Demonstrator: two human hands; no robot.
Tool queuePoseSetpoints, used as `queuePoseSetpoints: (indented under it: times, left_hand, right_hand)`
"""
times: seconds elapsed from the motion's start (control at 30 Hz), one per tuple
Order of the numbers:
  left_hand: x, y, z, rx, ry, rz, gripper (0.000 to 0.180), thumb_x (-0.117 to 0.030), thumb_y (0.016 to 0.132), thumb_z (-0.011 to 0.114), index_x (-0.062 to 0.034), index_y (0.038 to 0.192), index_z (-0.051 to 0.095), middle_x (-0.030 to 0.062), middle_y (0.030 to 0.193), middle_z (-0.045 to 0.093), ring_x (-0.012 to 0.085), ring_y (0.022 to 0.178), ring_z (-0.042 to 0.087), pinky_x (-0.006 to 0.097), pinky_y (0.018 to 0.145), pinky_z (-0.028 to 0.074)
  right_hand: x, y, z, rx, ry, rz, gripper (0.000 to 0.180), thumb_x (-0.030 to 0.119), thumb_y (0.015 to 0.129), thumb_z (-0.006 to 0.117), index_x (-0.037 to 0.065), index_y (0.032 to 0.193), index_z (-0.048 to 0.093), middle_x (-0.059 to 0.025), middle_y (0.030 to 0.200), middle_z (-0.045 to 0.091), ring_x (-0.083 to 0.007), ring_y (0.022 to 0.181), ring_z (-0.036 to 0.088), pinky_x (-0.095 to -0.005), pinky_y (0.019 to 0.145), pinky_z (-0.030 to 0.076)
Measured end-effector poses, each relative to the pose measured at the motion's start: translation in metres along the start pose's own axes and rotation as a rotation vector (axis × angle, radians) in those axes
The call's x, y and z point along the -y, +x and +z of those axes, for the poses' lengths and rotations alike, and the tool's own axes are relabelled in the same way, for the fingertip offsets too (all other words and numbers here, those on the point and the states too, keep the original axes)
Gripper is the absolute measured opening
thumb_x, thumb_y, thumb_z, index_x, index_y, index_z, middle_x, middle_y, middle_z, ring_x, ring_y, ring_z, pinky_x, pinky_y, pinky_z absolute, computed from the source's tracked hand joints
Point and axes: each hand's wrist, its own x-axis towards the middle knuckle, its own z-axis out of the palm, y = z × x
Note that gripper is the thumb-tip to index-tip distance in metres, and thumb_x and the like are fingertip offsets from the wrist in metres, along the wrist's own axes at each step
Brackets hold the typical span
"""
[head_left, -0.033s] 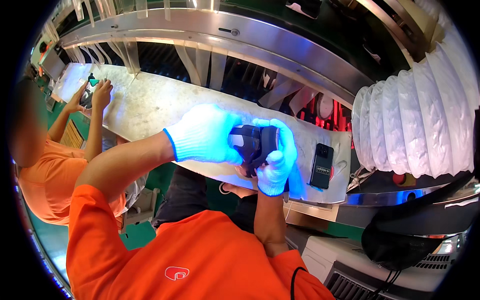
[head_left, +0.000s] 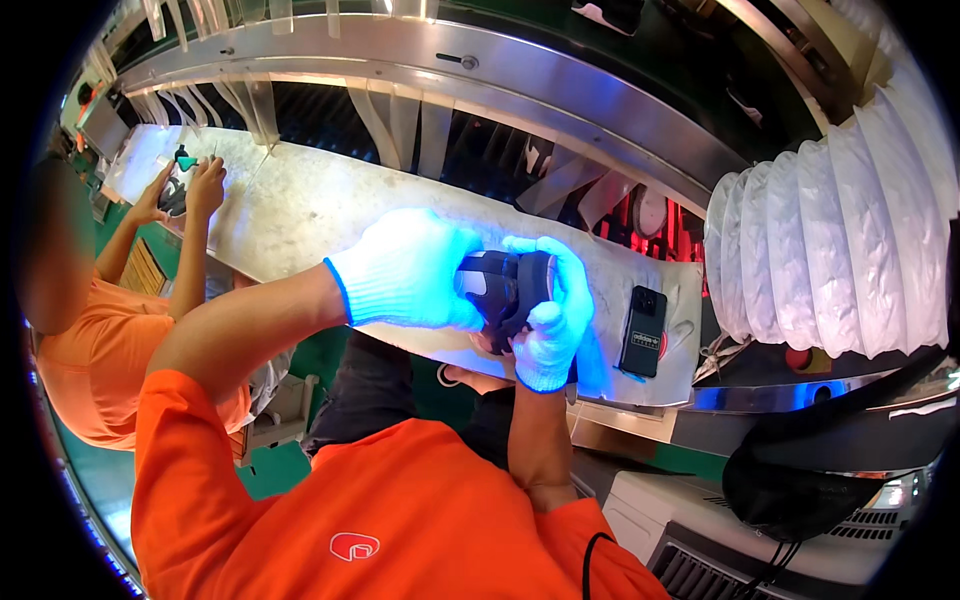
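My left hand (head_left: 410, 268), in a white knit glove with a blue cuff edge, is closed on the left side of a dark shoe (head_left: 503, 290) with a pale patch. My right hand (head_left: 557, 320), gloved too, wraps the shoe's right side, its fingers curled over the top and its thumb in front. The shoe is held above the near edge of a pale worktable (head_left: 300, 205). Strong blue light washes out both gloves, and my fingers hide part of the shoe.
A dark phone (head_left: 644, 330) lies on the table's right end. Behind runs a metal-framed conveyor (head_left: 420, 52) with hanging plastic strips and a shoe (head_left: 650, 212) in red light. A white ribbed duct (head_left: 825, 235) stands right. On the left, a co-worker's hands (head_left: 205, 187) hold a dark shoe.
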Motion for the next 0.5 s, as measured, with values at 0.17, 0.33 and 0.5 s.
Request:
queuePoseSetpoints:
  times: [0.17, 0.33, 0.5]
  left_hand:
    - [0.005, 0.001, 0.008, -0.065, 0.036, 0.075, 0.066, -0.057, 0.078, 0.091, -0.0069, 0.119, 0.081, 0.0188, 0.099, 0.082, 0.0407, 0.087, 0.08, 0.05, 0.08, 0.065]
    - [0.0, 0.002, 0.004, -0.006, 0.047, 0.079, 0.064, -0.06, 0.08, 0.088, -0.0077, 0.116, 0.081, 0.0174, 0.096, 0.081, 0.0398, 0.086, 0.08, 0.049, 0.079, 0.064]
    - [-0.003, 0.003, 0.007, -0.046, 0.059, 0.149, 0.061, -0.058, 0.082, 0.087, -0.0083, 0.116, 0.08, 0.0178, 0.094, 0.081, 0.0401, 0.085, 0.08, 0.049, 0.078, 0.064]
  right_hand:
    - [0.011, -0.004, 0.006, -0.023, -0.058, 0.03, 0.111, 0.074, 0.082, 0.093, -0.007, 0.149, 0.058, -0.024, 0.135, 0.074, -0.0346, 0.127, 0.074, -0.0484, 0.113, 0.06]
    - [0.011, -0.005, 0.002, -0.002, -0.026, 0.03, 0.094, 0.057, 0.086, 0.094, -0.006, 0.147, 0.061, -0.0203, 0.138, 0.072, -0.0316, 0.131, 0.069, -0.0466, 0.119, 0.053]
    - [0.012, -0.01, -0.001, -0.024, -0.032, 0.01, 0.09, 0.056, 0.089, 0.092, -0.005, 0.147, 0.06, -0.021, 0.138, 0.072, -0.0328, 0.133, 0.068, -0.0493, 0.122, 0.05]
